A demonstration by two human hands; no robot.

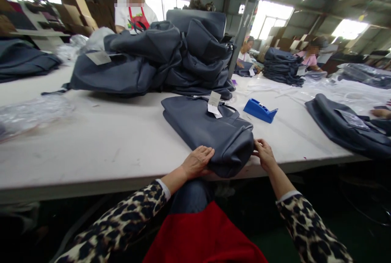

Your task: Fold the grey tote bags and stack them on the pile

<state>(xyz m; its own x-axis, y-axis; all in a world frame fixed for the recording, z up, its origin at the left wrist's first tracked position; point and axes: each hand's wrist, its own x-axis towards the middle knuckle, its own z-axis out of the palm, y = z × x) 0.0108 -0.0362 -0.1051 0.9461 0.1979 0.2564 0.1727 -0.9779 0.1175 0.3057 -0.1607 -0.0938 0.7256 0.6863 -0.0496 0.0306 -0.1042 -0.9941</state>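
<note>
The left hand (197,162) drapes its fingers over, and the right hand (264,154) curls its own against, a slate-blue, leather-like soft bag (198,118) at the front edge of a long white table (116,145), clasp tightness unclear, work seemingly partway: white paper tag (214,101) on, outside unwrapped.

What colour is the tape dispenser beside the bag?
The tape dispenser is blue; it shows best in the head view.

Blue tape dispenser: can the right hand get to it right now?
Likely yes: the blue tape dispenser sits on the white table beyond the right hand, and nothing visible blocks the way; that hand would only have to leave the bag.
</note>
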